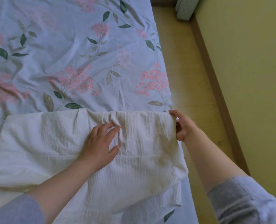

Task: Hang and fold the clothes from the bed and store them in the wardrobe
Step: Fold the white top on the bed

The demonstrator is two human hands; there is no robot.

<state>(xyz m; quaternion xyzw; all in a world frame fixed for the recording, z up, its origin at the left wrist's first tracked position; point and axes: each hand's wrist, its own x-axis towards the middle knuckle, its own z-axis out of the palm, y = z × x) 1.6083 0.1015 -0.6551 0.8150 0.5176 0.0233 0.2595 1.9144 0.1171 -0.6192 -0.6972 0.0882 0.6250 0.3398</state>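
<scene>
A cream ribbed garment lies spread across the near part of the bed, partly folded, with a fold line along its far edge. My left hand rests flat on its middle, fingers apart, pressing the cloth where it bunches into wrinkles. My right hand pinches the garment's right edge at the side of the bed, thumb on top. A lower flap of the garment hangs toward me over the mattress edge.
The bed wears a pale blue cover with pink flowers and green leaves. To the right runs a strip of wooden floor along a yellow wall with a brown skirting board. A curtain foot stands in the far corner.
</scene>
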